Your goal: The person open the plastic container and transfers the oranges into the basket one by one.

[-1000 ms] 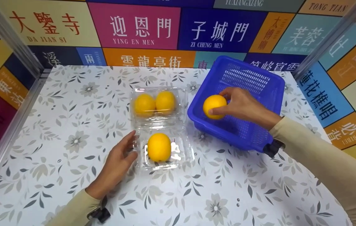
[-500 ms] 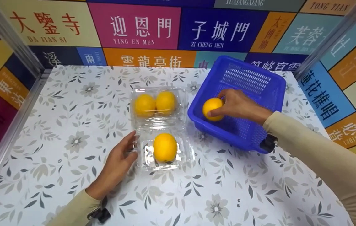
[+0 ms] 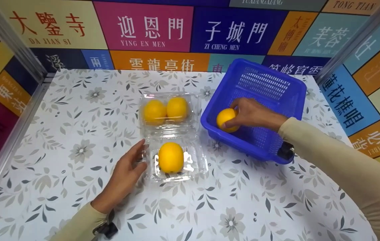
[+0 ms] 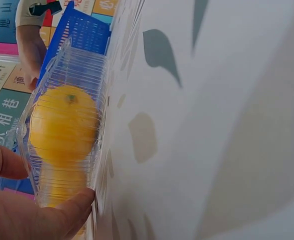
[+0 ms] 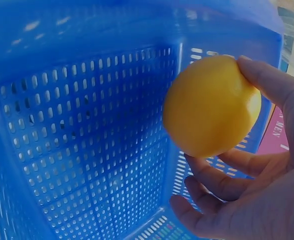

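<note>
In the head view, my right hand pinches a yellow citrus fruit between thumb and fingers, inside the blue basket. The right wrist view has this fruit tilted near the basket's perforated wall. My left hand lies at the left edge of an open clear plastic clamshell box, its fingers fairly straight and touching the side. One fruit sits in the near half. Two more fruits, a left one and a right one, sit in the far half.
A white tabletop with a leaf and flower print lies under everything. Colourful panels with lettering stand behind and at both sides, with metal posts at the corners. The basket stands right of the box.
My right hand has lowered its fruit deeper into the basket. The fruit in the box's near half rolled right, then back left. My left hand has stayed put.
</note>
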Available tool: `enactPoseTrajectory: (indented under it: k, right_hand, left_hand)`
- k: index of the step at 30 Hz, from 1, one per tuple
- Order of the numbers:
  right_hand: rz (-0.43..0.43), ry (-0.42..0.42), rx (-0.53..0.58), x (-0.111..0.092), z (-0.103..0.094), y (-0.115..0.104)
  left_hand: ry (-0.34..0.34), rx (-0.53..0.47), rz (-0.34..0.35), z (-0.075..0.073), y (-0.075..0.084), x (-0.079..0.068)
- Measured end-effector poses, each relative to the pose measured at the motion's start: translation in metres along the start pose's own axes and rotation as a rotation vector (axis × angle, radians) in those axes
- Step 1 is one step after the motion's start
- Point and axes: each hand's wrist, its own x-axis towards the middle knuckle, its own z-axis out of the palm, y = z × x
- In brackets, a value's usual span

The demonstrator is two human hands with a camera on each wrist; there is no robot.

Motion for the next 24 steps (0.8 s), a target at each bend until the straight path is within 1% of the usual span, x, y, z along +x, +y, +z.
enactPoseTrajectory:
  k: [5,8,16,24]
  right_hand:
    - [-0.006,-0.029,-0.034,0.003,0.005,0.004]
    - [-0.017,-0.047,-0.048,0.004,0.007,0.004]
    - [-0.055,-0.058,-0.09,0.006,0.012,0.001]
    - [-0.062,-0.081,-0.083,0.002,0.01,-0.004]
  left_hand:
    - [-0.005,0.001,-0.015,0.0,0.0,0.0]
    - [-0.001,0.003,-0.012,0.0,0.0,0.001]
    - [0.004,-0.008,-0.024,0.0,0.0,0.0]
    - [0.008,-0.009,-0.012,0.001,0.001,-0.001]
